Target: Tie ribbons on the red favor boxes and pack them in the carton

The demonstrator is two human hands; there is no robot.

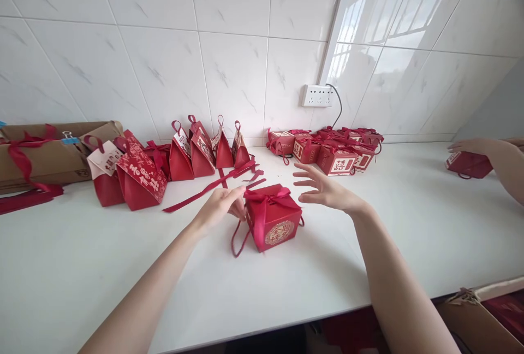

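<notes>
A red gift box [275, 223] with a gold round emblem stands on the white table in front of me. A pink-red ribbon [268, 201] is tied over it in a bow, and a dark red cord handle [237, 242] hangs at its left side. My left hand [223, 204] is at the box's upper left edge, thumb at the top corner and fingers bent against the side, partly hidden. My right hand [323, 187] hovers right of the box, fingers spread, holding nothing. Loose ribbon strips [204, 186] lie behind the box.
Tent-shaped red bags [141, 176] and a brown cardboard box [53, 157] stand left. Several finished red boxes [338, 160] sit by the wall under a power socket [317, 95]. Far right, another person's hand [470, 146] rests on a red box [469, 164]. A carton [466, 316] stands below the table edge.
</notes>
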